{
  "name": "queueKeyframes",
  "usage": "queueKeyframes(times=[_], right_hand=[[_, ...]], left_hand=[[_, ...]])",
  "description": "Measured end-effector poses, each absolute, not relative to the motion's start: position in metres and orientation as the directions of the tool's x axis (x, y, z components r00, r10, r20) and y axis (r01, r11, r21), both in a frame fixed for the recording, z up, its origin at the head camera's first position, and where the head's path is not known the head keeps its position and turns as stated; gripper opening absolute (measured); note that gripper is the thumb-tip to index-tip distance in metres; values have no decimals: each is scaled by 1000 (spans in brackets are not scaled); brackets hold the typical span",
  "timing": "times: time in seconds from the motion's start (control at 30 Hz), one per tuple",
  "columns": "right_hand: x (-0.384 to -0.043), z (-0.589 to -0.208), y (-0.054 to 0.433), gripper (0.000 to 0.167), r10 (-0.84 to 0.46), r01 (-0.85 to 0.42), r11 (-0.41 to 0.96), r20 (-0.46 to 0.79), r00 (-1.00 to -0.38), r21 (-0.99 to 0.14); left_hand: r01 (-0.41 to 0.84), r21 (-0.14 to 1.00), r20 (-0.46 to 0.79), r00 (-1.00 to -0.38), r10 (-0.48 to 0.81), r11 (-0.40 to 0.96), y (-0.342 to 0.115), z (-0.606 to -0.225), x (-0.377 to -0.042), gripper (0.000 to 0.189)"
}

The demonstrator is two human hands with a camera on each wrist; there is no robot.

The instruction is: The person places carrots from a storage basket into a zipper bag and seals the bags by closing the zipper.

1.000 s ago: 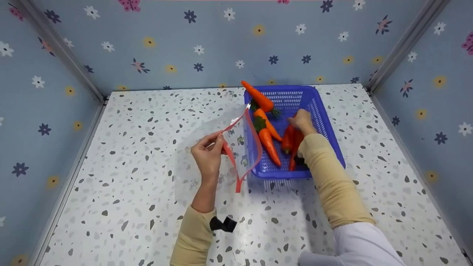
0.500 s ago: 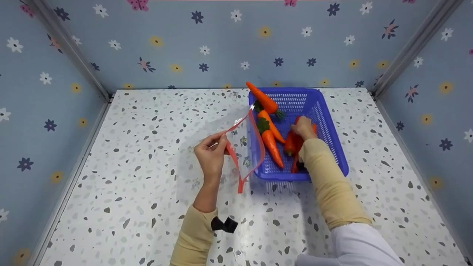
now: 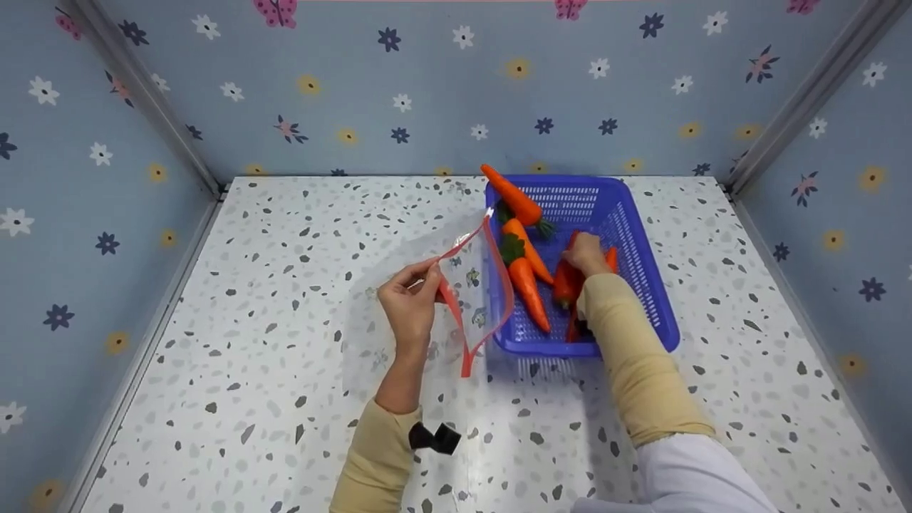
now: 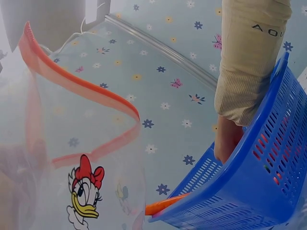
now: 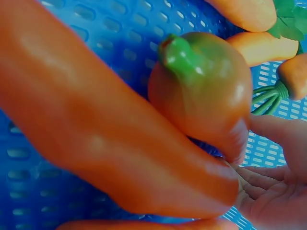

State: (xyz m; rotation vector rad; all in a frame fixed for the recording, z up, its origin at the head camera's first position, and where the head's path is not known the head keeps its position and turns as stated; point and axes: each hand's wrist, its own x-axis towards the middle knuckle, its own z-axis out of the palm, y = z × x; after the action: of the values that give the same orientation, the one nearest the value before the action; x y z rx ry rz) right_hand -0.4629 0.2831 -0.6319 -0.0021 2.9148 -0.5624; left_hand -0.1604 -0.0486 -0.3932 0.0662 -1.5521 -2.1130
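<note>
My left hand (image 3: 410, 299) pinches the red zip edge of a clear plastic zip bag (image 3: 467, 356), whose mouth gapes toward the basket. A cartoon duck print (image 4: 86, 194) shows on the bag in the left wrist view. Inside the blue plastic basket (image 3: 648, 285), my right hand (image 3: 587, 253) grips a red pepper (image 3: 566, 285). The right wrist view has the thumb and fingers at the tip of this green-stemmed pepper (image 5: 206, 91); a long orange-red vegetable (image 5: 110, 139) lies alongside, its end near the fingers.
Carrots with green tops lie along the basket's left side; the rearmost carrot (image 3: 513, 196) leans over the rim. An orange tip (image 3: 611, 258) shows right of my hand. Flower-patterned walls (image 3: 442, 85) enclose the speckled tabletop (image 3: 278, 285).
My right hand has shifted slightly toward me and left within the basket, and the orange tip has come into view beside it. My left hand keeps its pinch on the bag.
</note>
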Motion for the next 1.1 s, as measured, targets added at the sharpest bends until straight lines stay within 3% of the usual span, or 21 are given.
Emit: queueKeyframes(times=[0.1, 0.17, 0.4, 0.47, 0.6, 0.67, 0.77, 0.87, 0.93, 1.1], right_hand=[[-463, -636, 279, 40, -27, 10, 935, -99, -995, -356], [-460, -633, 277, 44, -9, 35, 935, -122, -993, -353], [-451, -626, 271, 36, 82, 119, 864, -95, -992, -490], [-433, -603, 258, 36, 110, 152, 825, -110, -988, -544], [-366, -511, 218, 48, 134, 317, 712, -321, -937, -627], [-334, -473, 202, 50, 135, 456, 550, -465, -875, -700], [-311, -457, 197, 56, 140, 635, 265, -622, -770, -726], [-317, -475, 205, 64, 167, 706, 130, -686, -708, -696], [-317, -476, 205, 64, 168, 709, 150, -689, -705, -689], [-327, -482, 207, 52, 100, 593, 407, -612, -785, -695]], left_hand=[[386, 898, 270, -863, -428, -213, -50, -393, -161, 13], [395, 894, 279, -859, -429, -210, -50, -394, -161, 13], [399, 892, 280, -857, -432, -214, -50, -395, -162, 13], [402, 890, 283, -857, -432, -216, -50, -395, -162, 13], [399, 890, 276, -857, -435, -222, -50, -398, -164, 14], [391, 895, 269, -857, -441, -215, -51, -404, -167, 14], [385, 897, 259, -856, -447, -216, -51, -413, -172, 14], [379, 900, 253, -856, -450, -215, -51, -411, -169, 13], [378, 900, 253, -859, -446, -218, -51, -405, -166, 13], [362, 912, 249, -862, -442, -192, -50, -394, -161, 14]])
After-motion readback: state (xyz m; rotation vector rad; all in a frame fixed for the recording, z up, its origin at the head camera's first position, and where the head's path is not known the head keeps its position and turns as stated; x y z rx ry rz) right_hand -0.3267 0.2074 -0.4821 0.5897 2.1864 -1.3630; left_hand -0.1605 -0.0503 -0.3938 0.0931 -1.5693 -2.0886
